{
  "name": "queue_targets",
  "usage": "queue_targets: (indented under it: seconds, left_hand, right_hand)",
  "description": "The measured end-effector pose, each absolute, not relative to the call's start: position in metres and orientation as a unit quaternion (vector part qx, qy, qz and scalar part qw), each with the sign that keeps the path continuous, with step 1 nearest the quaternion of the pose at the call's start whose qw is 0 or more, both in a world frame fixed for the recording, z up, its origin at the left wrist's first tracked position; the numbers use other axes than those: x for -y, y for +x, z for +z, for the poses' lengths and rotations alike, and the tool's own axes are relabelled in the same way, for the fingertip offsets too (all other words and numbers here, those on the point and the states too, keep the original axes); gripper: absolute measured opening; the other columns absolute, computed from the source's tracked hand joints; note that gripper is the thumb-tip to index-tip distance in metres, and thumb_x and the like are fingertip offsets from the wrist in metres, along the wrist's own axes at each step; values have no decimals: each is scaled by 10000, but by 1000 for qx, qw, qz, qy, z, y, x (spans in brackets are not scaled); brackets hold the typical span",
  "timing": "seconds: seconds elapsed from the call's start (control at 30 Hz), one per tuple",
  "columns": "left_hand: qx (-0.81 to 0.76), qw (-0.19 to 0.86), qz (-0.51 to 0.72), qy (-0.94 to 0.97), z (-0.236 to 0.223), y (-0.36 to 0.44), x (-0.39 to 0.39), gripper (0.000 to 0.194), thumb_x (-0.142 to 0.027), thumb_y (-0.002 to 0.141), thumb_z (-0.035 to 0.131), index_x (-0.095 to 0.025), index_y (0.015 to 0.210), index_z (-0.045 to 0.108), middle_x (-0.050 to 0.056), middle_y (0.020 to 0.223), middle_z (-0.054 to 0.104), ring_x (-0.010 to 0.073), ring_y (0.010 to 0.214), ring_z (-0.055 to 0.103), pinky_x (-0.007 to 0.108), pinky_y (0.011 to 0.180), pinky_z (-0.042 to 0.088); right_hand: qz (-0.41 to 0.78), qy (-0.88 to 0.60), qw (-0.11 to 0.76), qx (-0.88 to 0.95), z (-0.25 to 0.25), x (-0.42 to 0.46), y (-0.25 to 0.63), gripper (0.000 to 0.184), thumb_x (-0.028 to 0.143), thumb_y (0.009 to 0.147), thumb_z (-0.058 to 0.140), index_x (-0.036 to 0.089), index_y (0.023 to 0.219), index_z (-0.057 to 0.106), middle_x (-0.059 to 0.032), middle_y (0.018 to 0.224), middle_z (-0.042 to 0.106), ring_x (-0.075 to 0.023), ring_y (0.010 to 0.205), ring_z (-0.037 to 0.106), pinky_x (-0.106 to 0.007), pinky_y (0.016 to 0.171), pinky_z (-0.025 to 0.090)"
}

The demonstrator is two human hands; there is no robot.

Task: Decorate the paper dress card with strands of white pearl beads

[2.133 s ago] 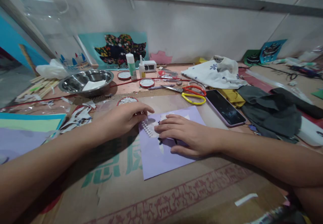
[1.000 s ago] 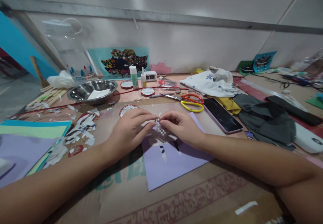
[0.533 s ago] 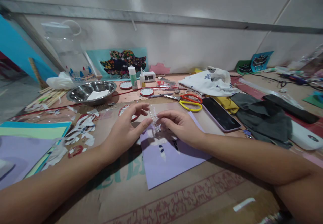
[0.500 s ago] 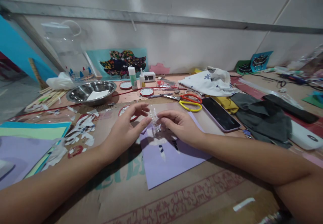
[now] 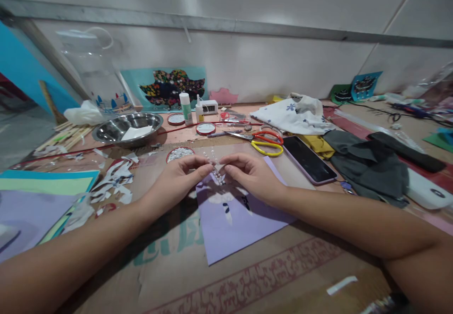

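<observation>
A string of small pearly beads [image 5: 218,178] hangs between my two hands, above a sheet of purple paper [image 5: 244,238]. My left hand [image 5: 189,170] pinches the strand from the left, thumb against fingers. From the right, my right hand [image 5: 249,174] grips it with thumb and fingertips. White cut-out shapes [image 5: 226,212] with dark marks lie on the purple sheet below. Just beyond my left hand sits a round red-rimmed lid [image 5: 180,153] full of loose white beads. Where the fingertips meet the strand, the fine detail is hidden.
Scissors [image 5: 267,143] with red and yellow handles and a phone [image 5: 311,160] lie behind my right hand. A metal bowl [image 5: 101,134] stands back left, near white paper scraps [image 5: 115,182]. A glue stick [image 5: 185,107] and a glue bottle [image 5: 199,111] stand further back.
My left hand has moved in and its fingers have closed on the bead string. The lid of beads shows more fully. My right hand has barely moved.
</observation>
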State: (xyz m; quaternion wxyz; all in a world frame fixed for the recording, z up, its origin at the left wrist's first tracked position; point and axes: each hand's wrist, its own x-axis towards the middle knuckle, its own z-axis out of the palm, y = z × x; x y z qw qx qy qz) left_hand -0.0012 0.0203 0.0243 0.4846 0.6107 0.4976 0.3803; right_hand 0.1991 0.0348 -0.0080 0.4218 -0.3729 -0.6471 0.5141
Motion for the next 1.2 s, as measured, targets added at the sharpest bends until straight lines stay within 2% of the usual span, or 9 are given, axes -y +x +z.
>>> queue_targets:
  seconds: [0.2, 0.43, 0.6, 0.83, 0.9, 0.97, 1.03, 1.13, 1.2]
  left_hand:
    - [-490, 499, 364, 616, 19, -4, -23, 308, -490, 830, 670, -184, 794, 649, -50, 553, 461, 78, 461, 355, 198, 389, 236]
    - [-439, 477, 399, 649, 8, -7, -29, 261, -466, 913, 611, -238, 797, 562, -58, 537, 455, 94, 416, 359, 224, 360, 289]
    - [-486, 335, 425, 686, 13, -12, -32, 297, -488, 948, 547, -222, 825, 600, 12, 765, 635, 150, 606, 563, 268, 512, 465]
    - [-529, 155, 439, 710, 29, -55, -70, 397, -458, 987, 471, -211, 686, 549, 16, 748, 581, 199, 791, 589, 359, 800, 508]
    - [-542, 120, 451, 699, 25, -66, -83, 198, -389, 899, 638, -202, 965, 626, 44, 1039, 628, 210, 919, 622, 371, 854, 531]
    - [-534, 128, 467, 693, 20, -70, -90, 441, -337, 859, 692, -211, 1255, 546, 96, 1324, 543, 217, 1003, 635, 386, 870, 548]
    - [-522, 133, 465, 702, 18, -65, -85, 448, -344, 885, 666, -210, 1290, 527, 102, 1254, 606, 214, 973, 646, 390, 848, 555]
    - [-493, 109, 454, 734, 25, -45, -61, 171, -332, 926, 626, -209, 1045, 622, 44, 1007, 667, 201, 889, 638, 392, 841, 537]
    - [-424, 29, 443, 790, 32, -31, -41, 70, -283, 940, 612, -215, 950, 622, 24, 918, 653, 194, 869, 628, 374, 835, 530]
  right_hand:
    - [551, -362, 410, 630, -8, -35, 199, 147, 267, 862, 666, 176, 978, 665, 1, 800, 689, -102, 692, 649, -243, 649, 528]
    - [569, -368, 407, 612, -6, -34, 198, 146, 266, 857, 671, 172, 962, 632, -3, 777, 703, -95, 660, 652, -228, 602, 532]
    - [576, -367, 426, 593, -4, -36, 198, 132, 261, 853, 668, 177, 942, 620, 21, 722, 686, -80, 608, 639, -214, 581, 539]
    - [584, -364, 415, 595, -3, -35, 198, 139, 264, 843, 687, 176, 935, 629, 4, 754, 699, -97, 657, 664, -240, 639, 572]
    - [581, -363, 417, 597, -3, -35, 198, 142, 264, 834, 700, 175, 923, 633, 3, 749, 697, -103, 669, 665, -251, 662, 582]
    - [580, -363, 421, 596, -3, -36, 197, 139, 259, 828, 706, 176, 913, 634, 6, 735, 693, -104, 671, 662, -253, 670, 586]
    - [582, -366, 421, 592, -3, -36, 197, 131, 254, 831, 701, 175, 910, 632, 8, 724, 692, -98, 651, 656, -242, 648, 579]
    - [584, -380, 411, 589, -5, -37, 198, 138, 260, 845, 687, 173, 938, 633, -1, 742, 706, -98, 633, 660, -222, 585, 549]
    - [580, -380, 408, 595, -6, -37, 199, 160, 274, 858, 679, 172, 975, 643, -9, 766, 717, -103, 639, 664, -224, 572, 537]
